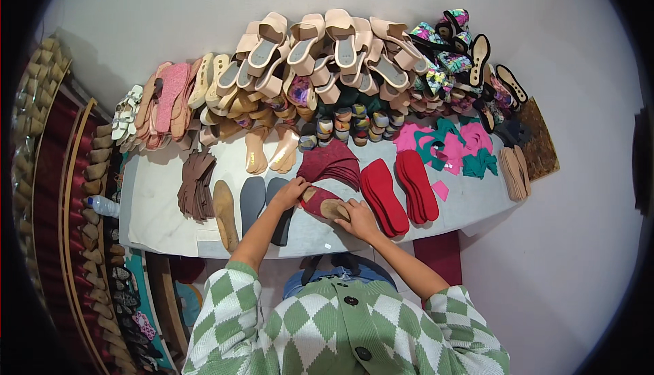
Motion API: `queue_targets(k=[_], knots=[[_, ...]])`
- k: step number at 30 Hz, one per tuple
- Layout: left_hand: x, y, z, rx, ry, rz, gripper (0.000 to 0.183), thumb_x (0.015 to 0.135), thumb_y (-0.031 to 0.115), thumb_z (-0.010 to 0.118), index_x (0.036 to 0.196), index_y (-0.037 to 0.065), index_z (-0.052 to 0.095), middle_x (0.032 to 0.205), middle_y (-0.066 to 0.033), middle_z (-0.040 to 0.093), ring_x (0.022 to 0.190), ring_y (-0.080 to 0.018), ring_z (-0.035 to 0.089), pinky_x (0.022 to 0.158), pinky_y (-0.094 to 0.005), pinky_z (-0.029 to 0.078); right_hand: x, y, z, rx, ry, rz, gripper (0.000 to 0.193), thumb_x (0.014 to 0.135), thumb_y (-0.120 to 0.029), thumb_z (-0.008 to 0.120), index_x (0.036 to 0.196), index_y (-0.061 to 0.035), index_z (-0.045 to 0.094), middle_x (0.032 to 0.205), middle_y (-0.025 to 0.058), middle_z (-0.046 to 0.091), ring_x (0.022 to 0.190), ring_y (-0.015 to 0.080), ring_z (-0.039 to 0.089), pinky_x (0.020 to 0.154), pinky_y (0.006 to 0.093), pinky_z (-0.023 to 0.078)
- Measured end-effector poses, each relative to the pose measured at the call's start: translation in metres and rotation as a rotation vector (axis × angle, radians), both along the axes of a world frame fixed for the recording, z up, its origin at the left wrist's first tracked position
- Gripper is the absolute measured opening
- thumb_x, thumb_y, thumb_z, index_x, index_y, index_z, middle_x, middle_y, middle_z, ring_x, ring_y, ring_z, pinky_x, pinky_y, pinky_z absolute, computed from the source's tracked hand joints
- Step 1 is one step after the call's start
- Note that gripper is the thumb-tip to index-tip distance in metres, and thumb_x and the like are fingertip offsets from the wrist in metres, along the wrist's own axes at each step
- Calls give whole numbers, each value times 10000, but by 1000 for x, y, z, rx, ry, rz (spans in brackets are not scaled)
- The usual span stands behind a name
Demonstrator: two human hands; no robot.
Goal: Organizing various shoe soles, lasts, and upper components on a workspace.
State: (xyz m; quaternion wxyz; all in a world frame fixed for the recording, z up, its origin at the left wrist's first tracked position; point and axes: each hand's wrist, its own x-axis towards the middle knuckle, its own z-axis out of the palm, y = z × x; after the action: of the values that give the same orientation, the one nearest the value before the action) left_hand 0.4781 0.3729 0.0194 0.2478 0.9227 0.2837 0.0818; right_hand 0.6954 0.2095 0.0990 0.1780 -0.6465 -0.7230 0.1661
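insole (pixel 320 202): maroon w/ tan heel, flat | hands: left (pixel 291 192) + right (pixel 357 217) gripping it

Pretty clearly a small shoemaking workshop. The pale grey tabletop (pixel 163 218) is packed with parts: a heap of beige strapped sandals (pixel 320 55) along the far edge, stacks of flat red insoles (pixel 398 191) on the right, brown leather cutouts (pixel 196 184) on the left, plus pink and teal fabric pieces (pixel 453 147). Rows of tan shoe lasts (pixel 99 164) line the racks at far left.

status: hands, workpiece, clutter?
Left hand and right hand both on the maroon insole on the table. Red soles right; grey soles left.
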Motion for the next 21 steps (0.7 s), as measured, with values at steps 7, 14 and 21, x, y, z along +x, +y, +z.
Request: queue_targets(k=[7,14,21], knots=[[9,1,-8,71,51,10,655,516,-23,728,1126,55,503,1056,-117,482,1015,-324,491,877,-353,426,7,1,5,-69,-25,11,543,684,-320,725,1161,-141,535,995,120,546,907,343,525,745,426,489],[7,-21,18,3,-55,147,513,623,-30,663,1106,51,513,999,-116,521,977,-314,520,830,-375,458,11,-3,7,-246,-7,2,752,648,-261,760,1307,-186,407,1017,189,531,902,385,557,794,434,471],[8,-86,0,167,-228,566,347,686,25,663,1019,31,565,986,-132,598,931,-306,566,782,-383,467,9,-1,9,-247,-48,10,718,678,-267,731,1314,-183,408,1001,200,532,888,391,559,787,439,469]])
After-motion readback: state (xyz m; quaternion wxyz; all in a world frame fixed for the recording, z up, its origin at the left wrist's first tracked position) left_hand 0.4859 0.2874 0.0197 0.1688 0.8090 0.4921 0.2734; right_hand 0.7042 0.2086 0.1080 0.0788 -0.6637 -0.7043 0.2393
